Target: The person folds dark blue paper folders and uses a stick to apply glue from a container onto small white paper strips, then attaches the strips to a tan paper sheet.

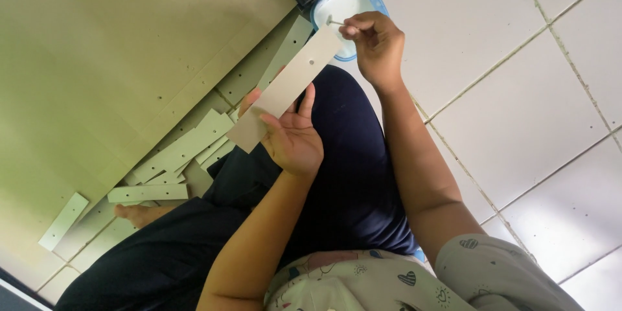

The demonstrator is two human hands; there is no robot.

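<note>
My left hand [289,136] grips the near end of a long grey cardboard strip [290,84] that has a small hole near its far end. The strip points up and away over my dark-trousered knee. My right hand [376,44] pinches a small metal pin [335,22] at the strip's far end. The pin's tip sits just beside the strip's top corner. Behind the pin lies a white dish with a blue rim [350,0].
A large greenish-beige board [110,58] with small holes covers the floor on the left. Several loose grey strips [172,155] lie piled beside my bare foot [139,214]. White floor tiles [518,91] spread to the right.
</note>
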